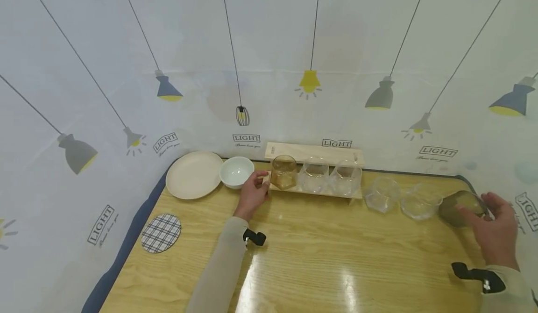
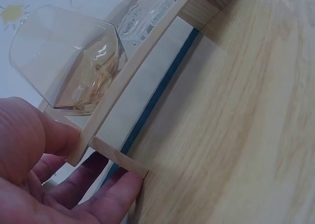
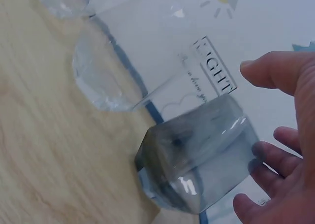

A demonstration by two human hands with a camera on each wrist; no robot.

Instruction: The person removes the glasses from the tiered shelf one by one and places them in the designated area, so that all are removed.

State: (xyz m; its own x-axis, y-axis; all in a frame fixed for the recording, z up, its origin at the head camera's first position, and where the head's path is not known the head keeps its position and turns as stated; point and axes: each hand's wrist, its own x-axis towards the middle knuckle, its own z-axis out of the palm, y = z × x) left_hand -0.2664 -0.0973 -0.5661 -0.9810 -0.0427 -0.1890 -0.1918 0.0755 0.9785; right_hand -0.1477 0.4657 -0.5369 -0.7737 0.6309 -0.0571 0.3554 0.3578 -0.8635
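Note:
My left hand grips the left end of a low wooden rack, thumb on top and fingers beneath it. On the rack stand an amber faceted glass and two clear glasses. At the far right, my right hand is beside a smoky grey faceted glass. In the right wrist view its fingertips meet the glass near the rim, while the thumb stands apart from it. Two more clear glasses are between the rack and the grey glass.
Left of the rack are a pale green bowl and a large cream plate. A checked round coaster lies nearer on the wooden table. A printed lamp-pattern backdrop rises behind the table's dark-trimmed back edge.

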